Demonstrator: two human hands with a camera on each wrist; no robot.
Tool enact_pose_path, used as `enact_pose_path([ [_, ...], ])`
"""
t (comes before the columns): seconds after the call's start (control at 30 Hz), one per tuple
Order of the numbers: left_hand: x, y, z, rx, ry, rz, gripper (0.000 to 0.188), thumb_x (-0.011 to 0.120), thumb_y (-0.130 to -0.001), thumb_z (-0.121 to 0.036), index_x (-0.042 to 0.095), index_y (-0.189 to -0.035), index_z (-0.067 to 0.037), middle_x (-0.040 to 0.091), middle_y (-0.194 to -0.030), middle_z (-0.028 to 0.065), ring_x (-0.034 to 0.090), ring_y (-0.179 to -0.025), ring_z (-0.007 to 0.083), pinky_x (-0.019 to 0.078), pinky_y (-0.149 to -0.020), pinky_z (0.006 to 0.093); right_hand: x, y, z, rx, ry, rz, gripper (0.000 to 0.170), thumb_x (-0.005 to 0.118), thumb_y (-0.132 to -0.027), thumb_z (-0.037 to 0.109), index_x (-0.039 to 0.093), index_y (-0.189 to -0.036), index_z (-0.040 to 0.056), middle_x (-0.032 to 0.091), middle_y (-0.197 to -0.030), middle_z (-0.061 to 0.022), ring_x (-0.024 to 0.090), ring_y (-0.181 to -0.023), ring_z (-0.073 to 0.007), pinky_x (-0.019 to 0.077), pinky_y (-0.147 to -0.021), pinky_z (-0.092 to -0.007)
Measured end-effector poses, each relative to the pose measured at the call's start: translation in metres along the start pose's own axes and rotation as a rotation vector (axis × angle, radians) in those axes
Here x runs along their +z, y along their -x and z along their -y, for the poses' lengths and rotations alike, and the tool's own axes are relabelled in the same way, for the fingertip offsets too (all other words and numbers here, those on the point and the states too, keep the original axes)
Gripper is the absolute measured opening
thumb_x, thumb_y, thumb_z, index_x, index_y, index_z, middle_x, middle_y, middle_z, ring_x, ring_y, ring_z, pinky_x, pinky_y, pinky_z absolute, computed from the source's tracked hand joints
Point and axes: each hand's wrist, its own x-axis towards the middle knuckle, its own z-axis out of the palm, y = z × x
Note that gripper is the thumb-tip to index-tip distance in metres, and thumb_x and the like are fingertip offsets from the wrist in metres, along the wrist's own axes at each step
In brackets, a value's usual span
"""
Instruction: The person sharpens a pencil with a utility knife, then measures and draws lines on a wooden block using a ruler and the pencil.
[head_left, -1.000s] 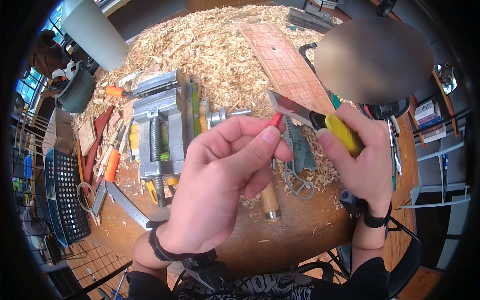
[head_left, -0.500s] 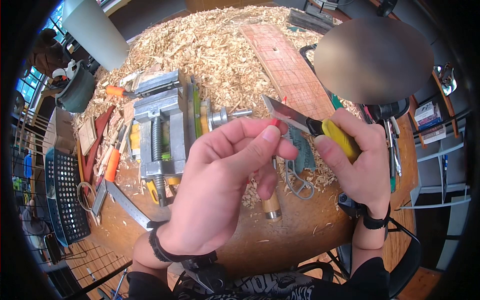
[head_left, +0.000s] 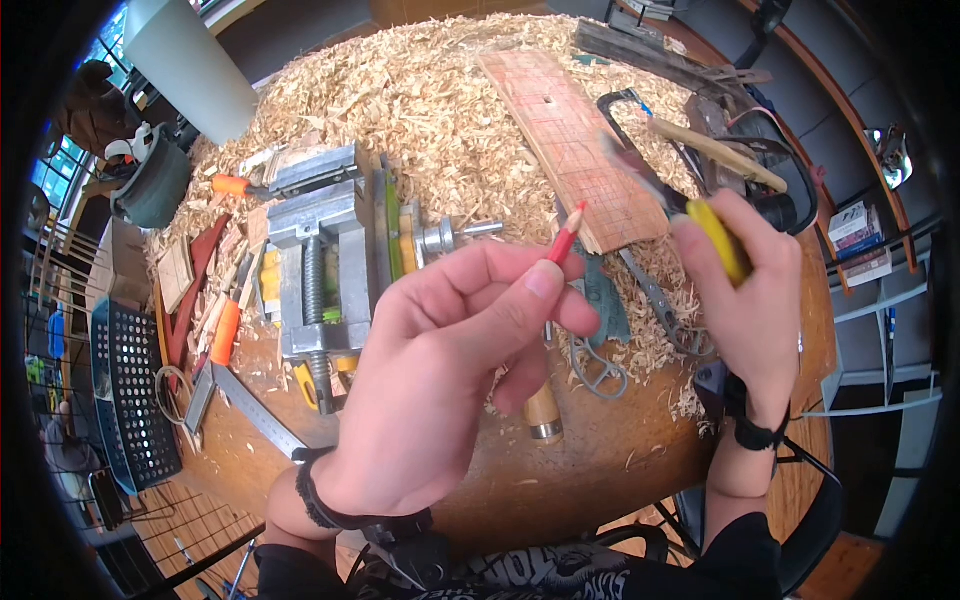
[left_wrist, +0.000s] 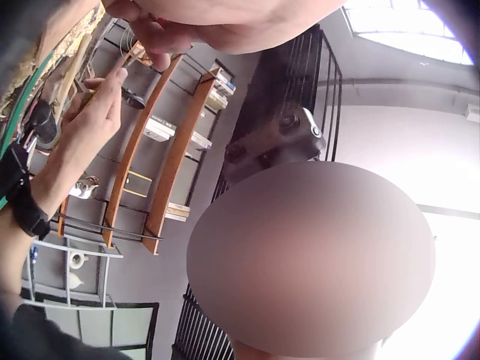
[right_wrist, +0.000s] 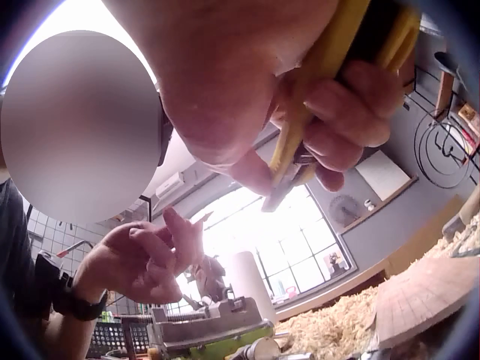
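In the head view my left hand [head_left: 430, 370] pinches a red pencil [head_left: 565, 240] between thumb and fingers, its bare wood cone and red tip pointing up and away. To the right of it, my right hand [head_left: 750, 310] grips a yellow-handled utility knife [head_left: 722, 238]. The blade looks blurred and stands apart from the pencil, over the lined wooden board [head_left: 610, 205]. In the right wrist view the fingers wrap round the yellow handle [right_wrist: 311, 90], with the left hand [right_wrist: 146, 259] beyond. Most of the pencil's shaft is hidden in the left hand.
A metal vise [head_left: 325, 240] stands left of the hands. Wood shavings [head_left: 400, 100] cover the far bench. Near the hands lie scissors [head_left: 600, 370], a wooden handle [head_left: 542, 412] and a metal square [head_left: 255, 410]. A perforated basket [head_left: 130, 390] is at the left edge.
The knife has moved from the pencil's tip up and to the right, away from the left hand. The pencil's tip now shows uncovered. The left hand has barely moved.
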Motion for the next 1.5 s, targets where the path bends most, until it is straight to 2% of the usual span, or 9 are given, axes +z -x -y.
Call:
enact_pose_path([
  [0.03, 0.0, -0.002, 0.001, 0.003, 0.006, -0.004, 0.02, 0.053, -0.095, -0.012, 0.061, -0.105, 0.003, 0.061, -0.08, 0.0029, 0.034, -0.049, 0.0032, 0.0251, -0.047, 0.0162, -0.003, 0.001, 0.0, -0.051, -0.104, -0.034, 0.026, 0.071, -0.082, 0.022, 0.056, -0.076, 0.0012, 0.051, -0.057, -0.0103, 0.044, -0.046, -0.0191, 0.0368, -0.047, -0.0284],
  [0.13, 0.001, -0.005, 0.003, 0.0, 0.027, -0.01, 0.021, 0.053, -0.095, -0.013, 0.061, -0.105, 0.003, 0.062, -0.081, 0.0033, 0.035, -0.05, 0.0037, 0.0267, -0.047, 0.0161, -0.007, 0.007, 0.006, -0.069, -0.223, 0.046, 0.028, 0.071, -0.083, 0.023, 0.056, -0.076, 0.0008, 0.05, -0.057, -0.0093, 0.041, -0.047, -0.0157, 0.0359, -0.047, -0.027],
  [0.3, 0.0, -0.004, 0.003, -0.005, 0.034, -0.003, 0.021, 0.052, -0.096, -0.014, 0.061, -0.104, 0.003, 0.062, -0.082, 0.0034, 0.038, -0.051, 0.0043, 0.0286, -0.047, 0.0161, -0.004, 0.007, 0.009, -0.148, -0.176, 0.179, 0.033, 0.072, -0.082, 0.029, 0.055, -0.071, 0.0028, 0.049, -0.055, -0.0096, 0.049, -0.045, -0.0236, 0.0366, -0.046, -0.03],
  [0.43, -0.002, -0.005, 0.005, 0.003, 0.035, 0.01, 0.021, 0.052, -0.096, -0.014, 0.062, -0.104, 0.003, 0.062, -0.081, 0.0034, 0.038, -0.051, 0.0043, 0.0288, -0.047, 0.016, 0.003, 0.009, 0.008, -0.216, -0.188, 0.168, 0.032, 0.073, -0.08, 0.029, 0.056, -0.071, 0.003, 0.049, -0.054, -0.0112, 0.049, -0.045, -0.0272, 0.0371, -0.045, -0.032],
  [0.77, -0.003, -0.005, 0.005, 0.018, 0.011, 0.001, 0.021, 0.053, -0.096, -0.014, 0.062, -0.104, 0.003, 0.059, -0.076, 0.0003, 0.031, -0.048, 0.0019, 0.0229, -0.046, 0.0159, 0.002, 0.007, 0.007, -0.157, -0.187, 0.218, 0.032, 0.072, -0.08, 0.03, 0.056, -0.071, 0.0031, 0.049, -0.054, -0.0113, 0.048, -0.045, -0.0282, 0.0368, -0.045, -0.0323],
  [0.97, -0.001, -0.005, 0.005, 0.0, 0.005, 0.008, 0.022, 0.053, -0.096, -0.014, 0.062, -0.104, 0.004, 0.058, -0.076, 0.0005, 0.031, -0.048, 0.0022, 0.0227, -0.046, 0.016, 0.003, 0.004, 0.006, -0.181, -0.128, 0.144, 0.032, 0.071, -0.082, 0.029, 0.056, -0.072, 0.0029, 0.05, -0.055, -0.0115, 0.048, -0.045, -0.0286, 0.0373, -0.045, -0.0328],
  [1.03, 0.0, -0.003, 0.003, -0.014, 0.001, 0.013, 0.022, 0.053, -0.096, -0.014, 0.062, -0.104, 0.004, 0.058, -0.076, 0.0007, 0.031, -0.048, 0.0023, 0.023, -0.046, 0.016, 0.002, -0.002, -0.001, 0.002, 0.05, 0.055, 0.03, 0.069, -0.084, 0.027, 0.056, -0.074, 0.0019, 0.05, -0.055, -0.0113, 0.048, -0.045, -0.0241, 0.037, -0.046, -0.0316],
  [1.17, -0.002, -0.004, 0.002, -0.025, 0.031, 0.015, 0.022, 0.052, -0.096, -0.014, 0.062, -0.104, 0.004, 0.06, -0.078, 0.0019, 0.033, -0.048, 0.0029, 0.0242, -0.046, 0.0158, -0.002, -0.003, -0.006, -0.03, -0.139, 0.067, 0.029, 0.068, -0.085, 0.026, 0.056, -0.075, 0.0007, 0.048, -0.055, -0.0093, 0.044, -0.048, -0.0157, 0.0356, -0.048, -0.0284],
  [1.5, -0.002, -0.004, 0.004, -0.003, 0.011, 0.013, 0.023, 0.051, -0.096, -0.015, 0.062, -0.102, 0.004, 0.061, -0.079, 0.0016, 0.034, -0.049, 0.0033, 0.025, -0.046, 0.0161, 0.002, 0.007, 0.008, -0.147, -0.217, 0.23, 0.031, 0.071, -0.082, 0.028, 0.056, -0.071, 0.0028, 0.047, -0.053, -0.0095, 0.046, -0.044, -0.0229, 0.0359, -0.045, -0.0305],
])
